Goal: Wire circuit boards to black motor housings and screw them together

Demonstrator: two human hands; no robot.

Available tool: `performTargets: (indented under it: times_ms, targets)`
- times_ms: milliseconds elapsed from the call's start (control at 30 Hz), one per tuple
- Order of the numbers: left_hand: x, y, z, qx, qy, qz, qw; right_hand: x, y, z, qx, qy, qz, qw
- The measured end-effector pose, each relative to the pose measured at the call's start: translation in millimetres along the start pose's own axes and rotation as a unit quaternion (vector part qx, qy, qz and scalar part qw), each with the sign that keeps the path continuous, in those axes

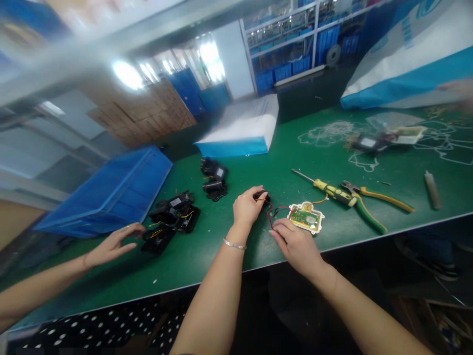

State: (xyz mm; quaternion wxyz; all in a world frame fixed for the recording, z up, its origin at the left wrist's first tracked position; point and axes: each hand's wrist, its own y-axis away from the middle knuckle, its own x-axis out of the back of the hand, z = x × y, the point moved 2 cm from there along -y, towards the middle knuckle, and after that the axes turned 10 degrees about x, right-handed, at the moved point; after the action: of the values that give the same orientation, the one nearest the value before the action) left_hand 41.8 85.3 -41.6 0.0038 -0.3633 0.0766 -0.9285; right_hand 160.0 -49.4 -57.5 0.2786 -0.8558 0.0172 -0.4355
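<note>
My left hand, with a bracelet at the wrist, is closed on a small black plastic part that it partly hides. Red, black and orange wires run from that part toward a green circuit board in a white housing. Close to the housing's left edge, my right hand pinches the red wire between thumb and fingers. A short yellow wire with a white connector sticks out behind the board.
A yellow screwdriver and green-yellow pliers lie to the right, near a tube. Several black housings sit left, beside a blue bin and another person's hand. Bags stand behind.
</note>
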Motion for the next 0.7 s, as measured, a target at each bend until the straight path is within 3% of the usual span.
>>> performTargets:
  times_ms: [100, 267, 533, 700]
  targets:
    - [-0.4, 1, 0, -0.002, 0.001, -0.001, 1.000, -8, 0, 0, -0.052, 0.054, -0.078, 0.994]
    - [-0.5, 1, 0, 0.004, -0.015, 0.009, 1.000, -8, -2, -1, -0.115, 0.119, -0.111, 0.980]
    - [-2.3, 1, -1, -0.006, -0.070, 0.016, 0.997, -8, 3, 9, -0.060, 0.071, -0.048, 0.994]
    - [-2.8, 2, -1, 0.005, -0.089, 0.023, 0.996, -12, 7, 9, -0.007, 0.056, -0.042, 0.997]
